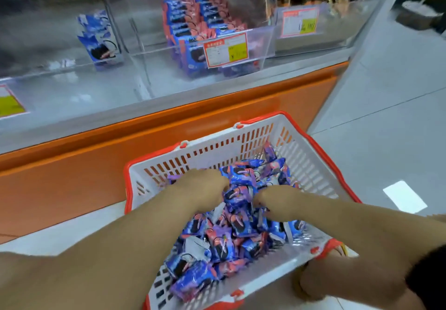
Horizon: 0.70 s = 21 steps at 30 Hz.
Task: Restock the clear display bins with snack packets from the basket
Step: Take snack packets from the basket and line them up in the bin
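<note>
Reaching down into the white-and-red basket (304,157) with left hand (202,189) and right hand (274,201) close together, knuckles up — gripping blue snack packets (239,227) in curled fingers.

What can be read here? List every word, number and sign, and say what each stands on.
Middle red-bordered price tag, on a clear plastic bin: "¥" seems to lead the price; the rest is blurred.
Right red-bordered price tag: blurred, unreadable.
Yellow-patched tag at the left edge: unreadable.
Blue and pink snack packets in the white and red plastic basket: print blurred.
</note>
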### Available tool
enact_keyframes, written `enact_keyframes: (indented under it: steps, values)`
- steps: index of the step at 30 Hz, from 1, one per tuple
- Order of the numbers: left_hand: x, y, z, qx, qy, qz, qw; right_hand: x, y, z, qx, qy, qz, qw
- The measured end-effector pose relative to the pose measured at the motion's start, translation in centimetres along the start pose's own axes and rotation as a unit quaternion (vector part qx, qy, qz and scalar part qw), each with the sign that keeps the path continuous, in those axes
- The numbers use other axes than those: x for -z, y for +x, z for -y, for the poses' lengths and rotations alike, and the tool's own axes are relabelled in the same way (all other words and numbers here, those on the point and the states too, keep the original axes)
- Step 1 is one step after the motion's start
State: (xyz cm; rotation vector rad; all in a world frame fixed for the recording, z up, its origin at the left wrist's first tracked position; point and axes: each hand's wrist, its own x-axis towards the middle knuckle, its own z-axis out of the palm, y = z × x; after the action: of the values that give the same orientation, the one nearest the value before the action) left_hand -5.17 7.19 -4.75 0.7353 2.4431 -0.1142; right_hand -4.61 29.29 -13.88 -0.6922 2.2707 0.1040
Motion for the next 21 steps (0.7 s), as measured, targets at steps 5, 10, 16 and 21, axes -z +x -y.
enact_keyframes:
  steps: [5, 10, 16, 21]
  values:
    - [-4.3, 2.2, 0.7, 0.048, -0.029, 0.06, 0.997, -2.6, 3.1, 2.8, 0.01, 0.053, 0.03, 0.998]
    - [-7.2, 2.8, 0.2, 0.061, -0.049, 0.094, 0.993, -4.4, 4.6, 4.7, -0.032, 0.08, 0.029, 0.996]
    - [-7.2, 3.1, -0.9, 0.052, -0.054, 0.083, 0.994, -4.8, 5.6, 5.1, -0.068, 0.132, 0.041, 0.988]
    - [-6.1, 2.8, -1.0, 0.057, -0.06, 0.076, 0.994, -4.1, 4.2, 5.0, -0.059, 0.122, 0.027, 0.99]
